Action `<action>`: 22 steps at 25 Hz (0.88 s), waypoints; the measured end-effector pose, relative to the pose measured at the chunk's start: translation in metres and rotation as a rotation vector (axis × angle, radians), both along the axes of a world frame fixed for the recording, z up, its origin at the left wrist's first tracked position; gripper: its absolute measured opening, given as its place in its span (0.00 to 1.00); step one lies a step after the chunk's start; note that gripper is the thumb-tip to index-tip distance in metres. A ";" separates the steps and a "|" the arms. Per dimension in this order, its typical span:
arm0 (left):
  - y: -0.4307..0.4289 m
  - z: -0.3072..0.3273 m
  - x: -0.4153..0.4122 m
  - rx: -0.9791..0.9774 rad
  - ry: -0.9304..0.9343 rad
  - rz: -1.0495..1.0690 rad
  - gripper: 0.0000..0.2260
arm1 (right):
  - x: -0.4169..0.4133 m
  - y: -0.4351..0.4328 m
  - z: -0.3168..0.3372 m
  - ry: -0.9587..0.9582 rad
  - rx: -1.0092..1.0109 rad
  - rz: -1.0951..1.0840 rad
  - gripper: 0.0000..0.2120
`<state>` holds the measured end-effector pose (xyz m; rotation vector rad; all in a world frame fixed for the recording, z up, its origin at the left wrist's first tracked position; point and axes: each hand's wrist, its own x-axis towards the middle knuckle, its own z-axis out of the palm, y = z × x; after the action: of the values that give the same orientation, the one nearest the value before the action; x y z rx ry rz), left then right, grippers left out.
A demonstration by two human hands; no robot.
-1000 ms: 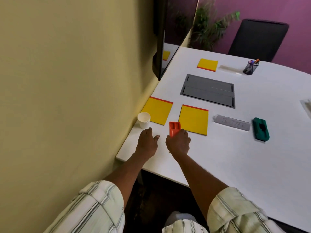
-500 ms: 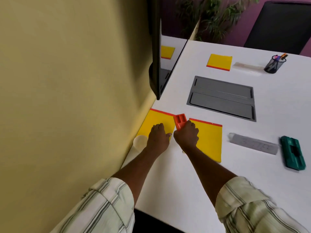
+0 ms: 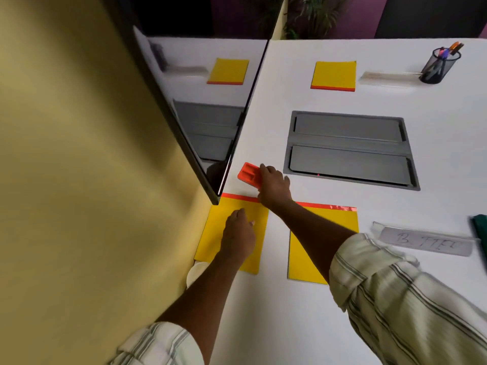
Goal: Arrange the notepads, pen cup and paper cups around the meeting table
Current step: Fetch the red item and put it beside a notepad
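Clearing the near seat seems the step in hand: the right hand (image 3: 274, 187) grips an orange block (image 3: 247, 174) just beyond the near-left notepad (image 3: 210, 243). The left hand (image 3: 238, 234) rests on that notepad, fingers relaxed, holding nothing. Next, the block needs setting on bare tabletop (image 3: 263, 325), clear of the notepad; the paper cup (image 3: 194, 272) waits at the wall.

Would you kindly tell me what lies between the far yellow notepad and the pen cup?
In the head view, a clear plastic strip lies on the table between the far notepad and the pen cup.
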<state>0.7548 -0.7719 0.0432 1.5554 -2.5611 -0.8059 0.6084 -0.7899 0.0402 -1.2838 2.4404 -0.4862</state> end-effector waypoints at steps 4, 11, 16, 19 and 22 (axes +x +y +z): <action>-0.012 -0.011 -0.002 0.055 -0.023 0.018 0.22 | -0.014 -0.034 -0.012 -0.018 0.037 0.087 0.32; -0.029 -0.028 -0.002 0.110 -0.047 0.048 0.25 | -0.011 -0.063 -0.036 0.025 0.096 0.202 0.27; -0.031 -0.032 -0.006 0.094 -0.050 0.061 0.26 | -0.011 -0.064 -0.048 0.096 0.116 0.244 0.27; -0.032 -0.037 -0.008 0.086 -0.045 0.064 0.25 | -0.009 -0.067 -0.052 0.066 0.094 0.252 0.28; -0.028 -0.038 -0.009 0.079 -0.043 0.049 0.25 | -0.005 -0.070 -0.054 0.051 0.075 0.251 0.29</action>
<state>0.7453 -0.8002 0.0057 1.6691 -2.5387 -0.8881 0.6034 -0.8600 -0.0140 -1.5596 2.2701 -0.2955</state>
